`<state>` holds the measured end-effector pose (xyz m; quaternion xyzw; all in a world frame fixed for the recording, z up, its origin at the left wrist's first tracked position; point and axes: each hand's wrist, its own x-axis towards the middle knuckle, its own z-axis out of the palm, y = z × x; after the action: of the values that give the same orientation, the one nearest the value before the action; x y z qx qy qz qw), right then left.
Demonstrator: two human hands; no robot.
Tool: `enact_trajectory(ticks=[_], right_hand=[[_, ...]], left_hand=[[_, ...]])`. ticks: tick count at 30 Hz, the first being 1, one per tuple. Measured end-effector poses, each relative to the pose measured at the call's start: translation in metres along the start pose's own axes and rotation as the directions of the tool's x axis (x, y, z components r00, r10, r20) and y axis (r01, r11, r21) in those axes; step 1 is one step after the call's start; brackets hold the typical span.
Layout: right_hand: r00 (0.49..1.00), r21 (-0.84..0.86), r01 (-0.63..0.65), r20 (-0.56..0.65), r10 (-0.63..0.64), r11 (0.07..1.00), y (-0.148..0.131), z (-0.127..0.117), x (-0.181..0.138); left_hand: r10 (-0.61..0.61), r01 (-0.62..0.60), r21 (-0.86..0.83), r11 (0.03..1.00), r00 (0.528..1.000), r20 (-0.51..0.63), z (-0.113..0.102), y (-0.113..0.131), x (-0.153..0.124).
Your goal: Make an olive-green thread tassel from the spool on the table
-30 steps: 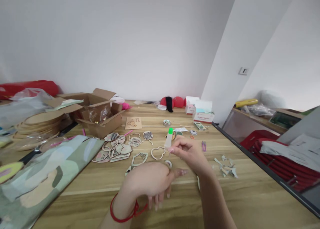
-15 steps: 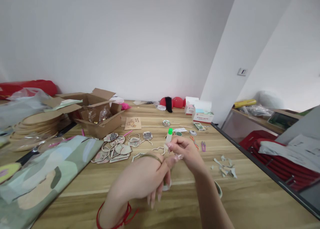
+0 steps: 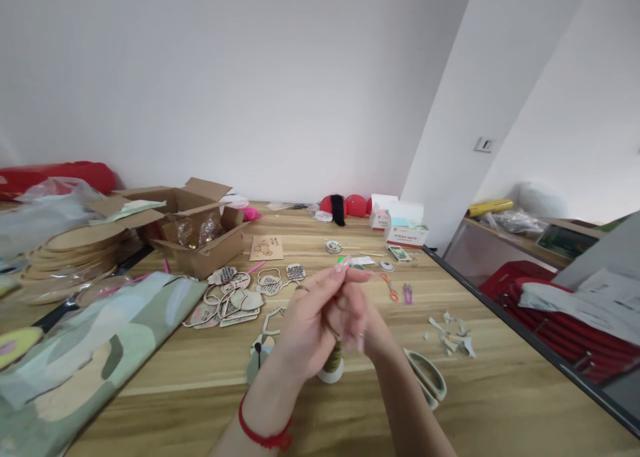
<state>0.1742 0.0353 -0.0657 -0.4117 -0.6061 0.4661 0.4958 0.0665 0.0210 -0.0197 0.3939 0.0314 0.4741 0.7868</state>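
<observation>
Both hands are brought together over the table [image 3: 200, 397], with a spool of olive thread [image 3: 335, 358] taken as the reference point. The spool stands on the tabletop below the joined hands and is partly hidden by them; its white end disc shows at the near side. Whether any finger touches the spool cannot be determined.

The left hand [image 3: 311, 320] is above and to the left of the spool, partly curled, thumb and forefinger stretched forward with their tips near each other. The right hand [image 3: 364, 316] is above and to the right of the spool, fingers bent inward against or very close to the left; these fingers are blurred. Whether either hand grips a fine item such as a strand cannot be told. A red cord bracelet [image 3: 265, 437] is on the left wrist.

To the right of the spool, beside the right forearm, lie pale-handled scissors [image 3: 440, 382]. Farther right and beyond the spool are torn scraps [image 3: 453, 338]. Beyond the spool, to its right, lie orange scissors [image 3: 391, 289] and purple snips [image 3: 408, 294] next to them. Directly beyond the spool a green cap [image 3: 341, 261] shows behind the fingertips. Left of the spool is a painted cutout [image 3: 256, 360] bearing a black mark; beyond that, farther left, wooden cutouts [image 3: 240, 304] lie heaped.
</observation>
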Motion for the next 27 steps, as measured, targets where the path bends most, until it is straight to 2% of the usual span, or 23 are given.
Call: enact_trajectory(ticks=[3,7,21,27], right_hand=[[1.000,0.017,-0.015,-0.016,0.015,1.000,0.000,-0.005,0.004],[0.999,0.007,-0.031,-0.014,0.031,1.000,0.001,-0.010,0.005],[0.999,-0.093,-0.030,0.028,0.033,0.995,-0.012,-0.017,-0.003],[0.994,-0.329,-0.053,0.077,0.083,0.943,-0.021,-0.022,-0.013]], left_hand=[[0.058,-0.049,0.061,0.997,0.987,-0.149,-0.002,0.010,0.000],[0.089,-0.059,0.142,0.988,0.973,-0.214,-0.001,0.013,-0.001],[0.132,-0.075,0.263,0.962,0.970,-0.204,-0.005,0.014,-0.003],[0.143,-0.090,0.246,0.965,0.968,-0.206,-0.007,0.020,-0.001]])
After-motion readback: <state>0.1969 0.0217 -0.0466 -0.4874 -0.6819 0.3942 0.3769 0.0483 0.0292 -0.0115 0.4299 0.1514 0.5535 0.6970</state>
